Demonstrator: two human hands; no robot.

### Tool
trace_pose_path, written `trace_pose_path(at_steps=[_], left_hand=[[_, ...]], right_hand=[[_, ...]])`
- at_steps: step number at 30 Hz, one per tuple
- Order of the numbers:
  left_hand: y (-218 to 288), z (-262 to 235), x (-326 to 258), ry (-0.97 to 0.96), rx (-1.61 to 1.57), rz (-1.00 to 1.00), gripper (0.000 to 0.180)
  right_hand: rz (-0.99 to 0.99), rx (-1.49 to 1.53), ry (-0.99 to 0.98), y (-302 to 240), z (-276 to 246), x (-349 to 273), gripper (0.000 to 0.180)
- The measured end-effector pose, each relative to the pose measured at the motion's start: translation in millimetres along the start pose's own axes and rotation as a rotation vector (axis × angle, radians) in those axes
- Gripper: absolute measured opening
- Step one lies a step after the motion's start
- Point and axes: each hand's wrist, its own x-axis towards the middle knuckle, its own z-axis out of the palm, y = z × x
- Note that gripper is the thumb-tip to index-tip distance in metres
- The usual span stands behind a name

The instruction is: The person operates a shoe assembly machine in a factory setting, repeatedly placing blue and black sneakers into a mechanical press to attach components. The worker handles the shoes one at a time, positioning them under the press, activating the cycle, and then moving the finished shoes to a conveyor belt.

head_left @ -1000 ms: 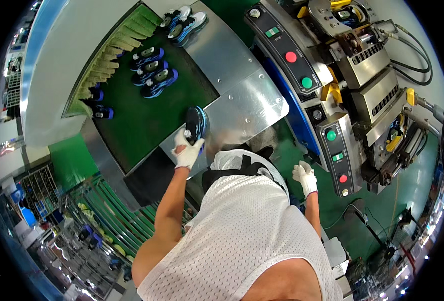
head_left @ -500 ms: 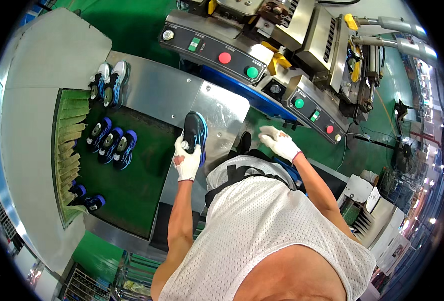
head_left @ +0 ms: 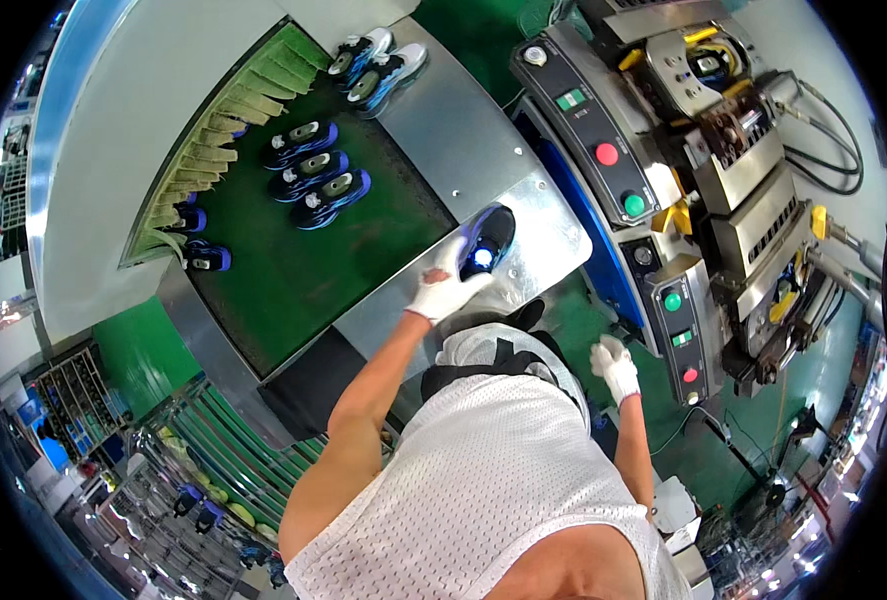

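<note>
My left hand [head_left: 447, 289], in a white glove with a reddish-brown patch on its back, is at the heel of a dark sneaker [head_left: 496, 232]. Its fingers lie along the shoe's side, the thumb spread around the other side. The sneaker has blue-purple edging and a bright glint inside; it rests sole down on the metal plate [head_left: 555, 228], toe pointing away from me. Beside my right hip hangs my gloved right hand [head_left: 615, 368], its fingers loosely curled, nothing visible in them.
Several dark sneakers [head_left: 308, 175] lie on the green conveyor belt [head_left: 313, 285] before a fringed green curtain [head_left: 263, 85]. Two white-and-black sneakers [head_left: 388, 78] stand on the metal ledge. Right of the plate is a machine with a button panel [head_left: 593, 135]; a rack [head_left: 233, 440] stands behind left.
The view has turned, the machine now appearing further right. My right hand has dropped lower, its fingers curling in. The sneaker stays on the plate with my left hand at its heel.
</note>
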Motion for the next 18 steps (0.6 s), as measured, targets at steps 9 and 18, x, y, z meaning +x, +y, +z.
trace_pose_path(at_steps=[9,18], left_hand=[[-120,-140,78,0.701,0.225,-0.619,0.082],[-173,-140,85,0.72,0.121,-0.13,0.032]], right_hand=[[0.349,-0.127,0.19,58,-26,-71,0.047],[-0.011,-0.297,0.138,-81,13,-67,0.051]])
